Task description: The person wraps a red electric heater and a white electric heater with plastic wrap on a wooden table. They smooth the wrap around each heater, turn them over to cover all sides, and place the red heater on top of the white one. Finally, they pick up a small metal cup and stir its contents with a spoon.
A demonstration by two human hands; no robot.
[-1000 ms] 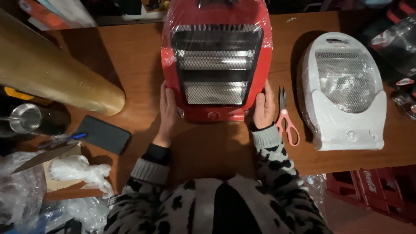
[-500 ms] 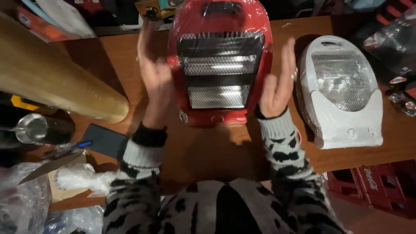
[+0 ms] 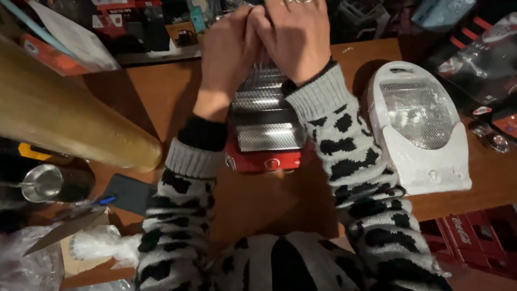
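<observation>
A red electric heater (image 3: pixel 265 137) with a shiny metal grille lies flat on the brown wooden table (image 3: pixel 253 210), wrapped in clear film. Both arms in black-and-white spotted sleeves reach over it to its far end. My left hand (image 3: pixel 226 51) and my right hand (image 3: pixel 295 37) are pressed together on the top of the heater, fingers curled down on it. The hands hide the heater's upper part, so the exact grip is not visible.
A white heater (image 3: pixel 420 129) lies to the right. A big roll of clear film (image 3: pixel 64 118) slants in from the left. A dark phone (image 3: pixel 129 193), a metal cup (image 3: pixel 46 183) and crumpled plastic (image 3: pixel 102 245) sit lower left. Red crates (image 3: pixel 474 237) stand lower right.
My hands left the lower sides of the red heater, rose along its flanks, and now meet on its far top end. The view has tilted forward over the table.
</observation>
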